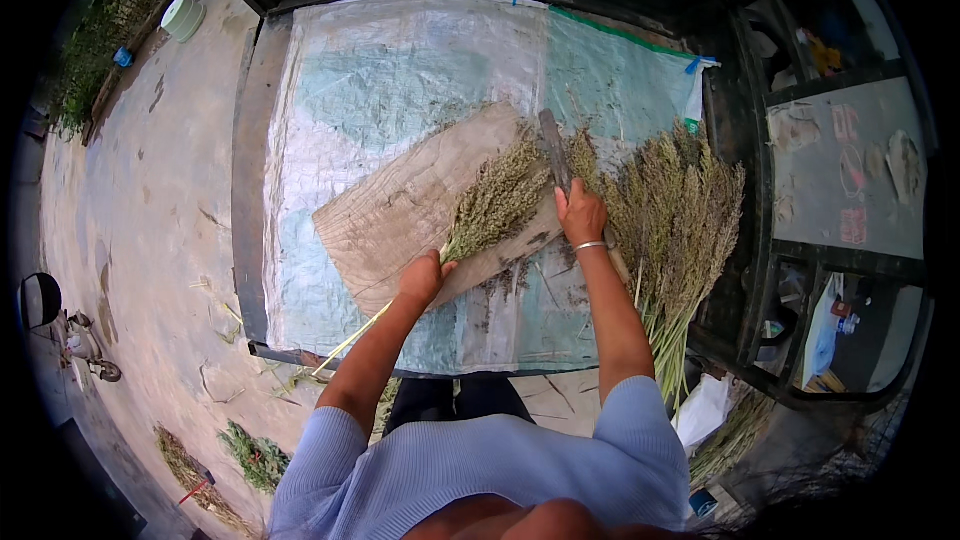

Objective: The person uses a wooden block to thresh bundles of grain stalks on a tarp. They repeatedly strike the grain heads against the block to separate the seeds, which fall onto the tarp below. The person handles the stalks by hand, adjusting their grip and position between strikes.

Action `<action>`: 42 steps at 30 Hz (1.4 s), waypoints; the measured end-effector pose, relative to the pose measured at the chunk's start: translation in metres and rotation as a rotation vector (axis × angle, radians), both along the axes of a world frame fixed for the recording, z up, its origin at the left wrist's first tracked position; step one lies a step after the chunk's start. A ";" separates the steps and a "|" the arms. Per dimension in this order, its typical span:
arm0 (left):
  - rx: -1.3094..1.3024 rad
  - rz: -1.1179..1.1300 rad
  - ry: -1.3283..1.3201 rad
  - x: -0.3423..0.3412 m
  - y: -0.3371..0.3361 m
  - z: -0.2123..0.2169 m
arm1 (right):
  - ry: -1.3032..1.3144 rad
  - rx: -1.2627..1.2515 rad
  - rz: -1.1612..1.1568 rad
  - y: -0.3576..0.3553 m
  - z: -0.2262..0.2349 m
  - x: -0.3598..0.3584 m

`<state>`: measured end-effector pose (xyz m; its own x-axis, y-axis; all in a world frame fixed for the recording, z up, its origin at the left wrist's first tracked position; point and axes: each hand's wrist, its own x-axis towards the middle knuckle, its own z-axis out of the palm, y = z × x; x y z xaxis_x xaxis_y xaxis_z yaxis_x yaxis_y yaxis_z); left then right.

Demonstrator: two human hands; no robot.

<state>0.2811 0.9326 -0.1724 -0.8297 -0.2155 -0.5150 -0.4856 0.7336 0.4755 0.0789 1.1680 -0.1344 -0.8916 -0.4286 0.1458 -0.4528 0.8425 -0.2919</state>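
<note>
In the head view, the left hand [424,280] clenched the pale-green stalks [367,332] of a bushy green-brown seed-head bundle [497,197] lying on a weathered rectangular wooden board [400,195]; the right hand [583,216] gripped a grey-brown stick [553,145]. Clean strokes probably required flat-laid heads and fingers kept clear.

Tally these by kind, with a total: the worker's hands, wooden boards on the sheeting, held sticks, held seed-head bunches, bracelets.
Left hand and right hand: 2
Wooden board: 1
Held stick: 1
Held seed-head bunch: 1
Bracelet: 1
Total: 6
</note>
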 end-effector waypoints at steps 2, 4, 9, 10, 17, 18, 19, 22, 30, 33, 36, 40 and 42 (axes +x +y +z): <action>0.060 0.035 0.011 -0.001 0.017 0.007 | 0.091 -0.129 0.161 -0.009 0.022 0.031; 0.166 0.097 0.093 -0.002 0.030 0.004 | 0.027 -0.176 0.385 -0.021 0.015 0.068; 0.242 0.168 0.124 -0.001 0.042 -0.003 | -0.116 -0.084 0.320 -0.019 -0.044 0.065; 0.242 0.178 0.146 0.000 0.043 -0.004 | -0.131 -0.069 0.288 -0.019 -0.053 0.054; 0.381 0.189 0.188 0.020 0.044 0.013 | -0.175 0.076 0.052 -0.041 -0.057 -0.019; 0.413 0.192 0.182 0.019 0.041 0.017 | -0.164 0.100 0.049 -0.047 -0.055 -0.024; 0.420 0.197 0.126 0.021 0.034 0.023 | -0.154 0.125 0.044 -0.052 -0.054 -0.029; 0.431 0.197 0.138 0.036 0.028 0.028 | -0.009 0.156 0.085 -0.042 -0.053 -0.056; 0.794 0.533 -0.134 -0.007 0.018 0.006 | 0.098 -0.175 0.309 -0.030 0.023 0.031; 0.975 0.625 -0.266 -0.022 0.029 0.015 | 0.014 -0.109 0.399 -0.036 -0.004 0.066; 1.008 0.692 -0.295 -0.018 0.035 0.026 | 0.004 -0.029 0.303 -0.036 -0.045 0.053; 1.061 0.651 -0.239 -0.008 0.042 0.029 | -0.023 0.099 0.111 -0.016 -0.064 0.002; 1.040 0.632 -0.226 -0.007 0.042 0.031 | -0.019 0.169 0.112 -0.011 -0.068 -0.004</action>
<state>0.2745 0.9741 -0.1417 -0.5990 0.0517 -0.7991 -0.7642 -0.3351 0.5511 0.0746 1.1568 -0.2023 -0.8392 -0.5418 0.0470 -0.5417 0.8251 -0.1605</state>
